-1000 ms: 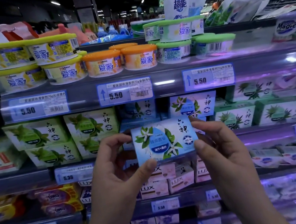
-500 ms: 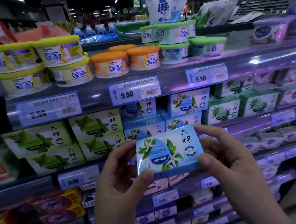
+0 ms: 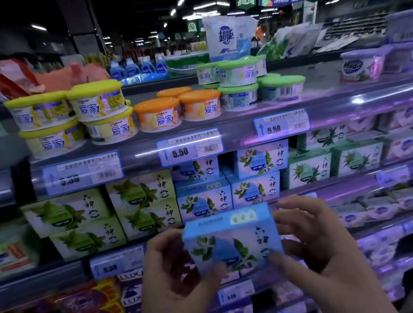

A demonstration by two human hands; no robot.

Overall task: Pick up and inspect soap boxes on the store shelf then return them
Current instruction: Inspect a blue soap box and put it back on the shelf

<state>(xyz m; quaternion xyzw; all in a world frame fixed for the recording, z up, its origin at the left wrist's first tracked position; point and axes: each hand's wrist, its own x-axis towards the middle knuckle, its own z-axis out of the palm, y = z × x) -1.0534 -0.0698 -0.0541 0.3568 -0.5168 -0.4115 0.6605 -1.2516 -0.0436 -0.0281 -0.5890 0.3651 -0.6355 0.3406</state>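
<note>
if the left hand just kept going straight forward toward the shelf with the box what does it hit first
Probably the blue soap boxes stacked on the shelf just above and behind the held blue box, or the shelf edge below them; the left hand grips that box, and depth is unclear.

Blue soap box (image 3: 234,242): formerly face-on, now tipped back, top panel showing. Left hand (image 3: 174,283), right hand (image 3: 321,254): shifted lower against the shelves.

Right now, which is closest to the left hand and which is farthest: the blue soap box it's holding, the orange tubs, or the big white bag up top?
1. Blue soap box: touching the left hand.
2. Orange tubs: on the shelf above.
3. White bag: highest, behind the shelves.
</note>
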